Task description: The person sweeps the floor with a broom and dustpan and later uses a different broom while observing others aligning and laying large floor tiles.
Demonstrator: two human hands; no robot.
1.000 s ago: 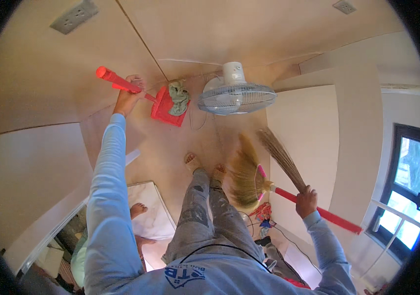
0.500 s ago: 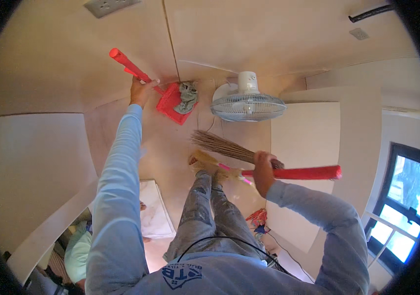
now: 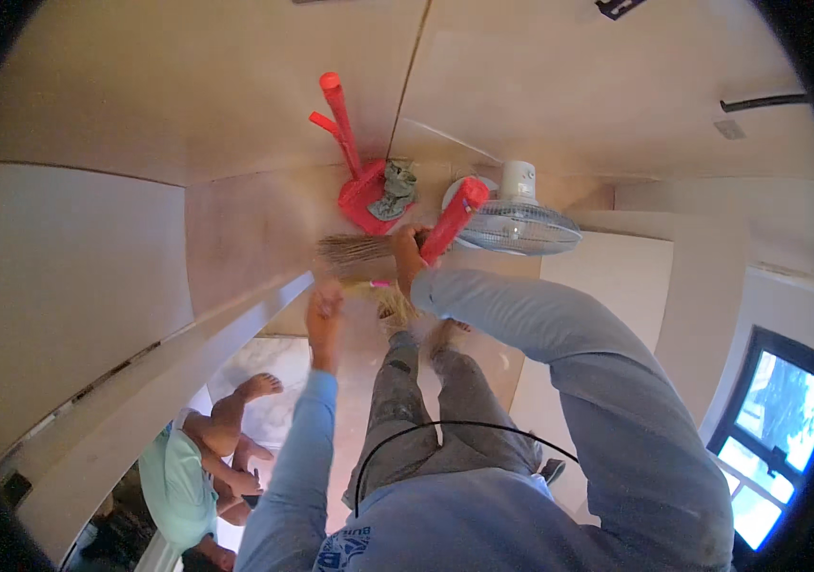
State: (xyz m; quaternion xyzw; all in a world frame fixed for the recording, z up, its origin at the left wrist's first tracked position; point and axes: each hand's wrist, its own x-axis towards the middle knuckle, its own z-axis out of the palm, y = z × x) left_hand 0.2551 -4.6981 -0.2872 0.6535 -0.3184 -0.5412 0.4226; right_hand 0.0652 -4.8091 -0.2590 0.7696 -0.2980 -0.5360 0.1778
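My right hand (image 3: 409, 252) is closed around two brooms: a soft broom (image 3: 455, 221) with a red handle and a stick broom (image 3: 354, 249) made of brown twigs. The red handle angles up and to the right, while the twigs point left. Straw-coloured bristles of the soft broom hang near my feet. Left of them my left hand (image 3: 325, 303) is in the air with nothing visible in it; motion blurs its fingers. A red long-handled dustpan (image 3: 359, 203) stands by the far wall, apart from both hands. A crumpled grey-green cloth (image 3: 394, 191) lies in it.
A white electric fan (image 3: 521, 224) stands right of the dustpan, close to my right forearm. At the lower left, another person (image 3: 178, 477) in a pale green shirt sits low beside a white ledge (image 3: 169, 372). A pale panel (image 3: 617, 286) and a window (image 3: 779, 410) are at the right.
My left hand has let go of the dustpan handle and come back toward me. My right hand has carried the two brooms leftward and farther away, with the red handle turned upward.
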